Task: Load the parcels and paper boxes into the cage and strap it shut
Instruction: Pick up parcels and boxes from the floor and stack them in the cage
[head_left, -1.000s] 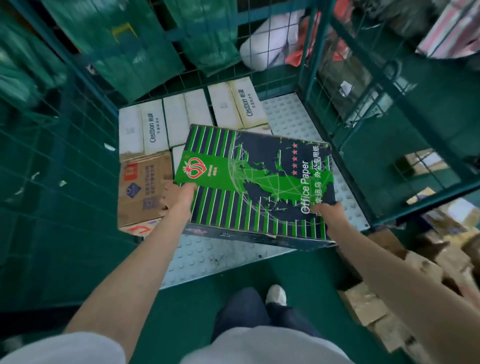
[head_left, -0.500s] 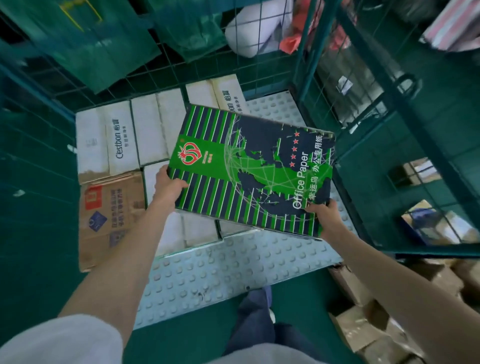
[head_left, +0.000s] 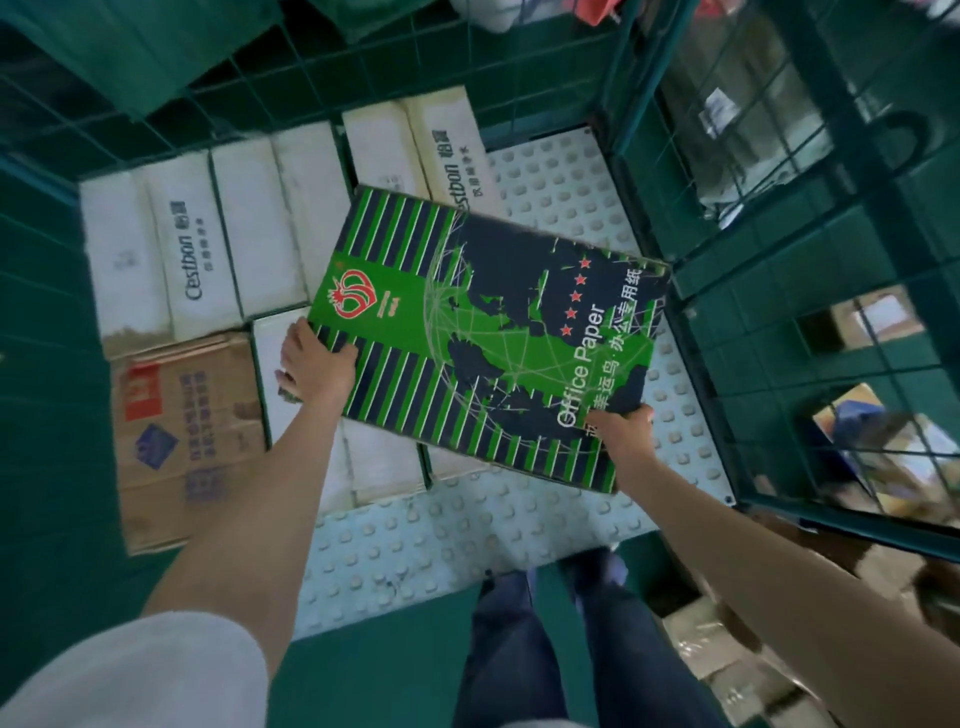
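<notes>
A green and dark blue office paper box (head_left: 483, 338) hangs tilted inside the green wire cage (head_left: 737, 249), above the studded grey cage floor (head_left: 447, 545). My left hand (head_left: 314, 364) grips its left edge, thumb on top. My right hand (head_left: 621, 428) grips its near right edge. Under and behind the box lie several white Cestbon boxes (head_left: 187, 249) in rows. A brown cardboard parcel (head_left: 182, 431) lies at the near left of the cage floor.
The cage's mesh walls stand left, back and right. Green sacks (head_left: 104, 47) hang behind the back mesh. Loose cardboard boxes (head_left: 737, 639) lie on the green floor at the lower right, outside the cage. My legs (head_left: 545, 644) stand at the open front.
Both hands have carried the office paper box further into the cage and to the right, over the white boxes. The view has moved closer to the cage floor.
</notes>
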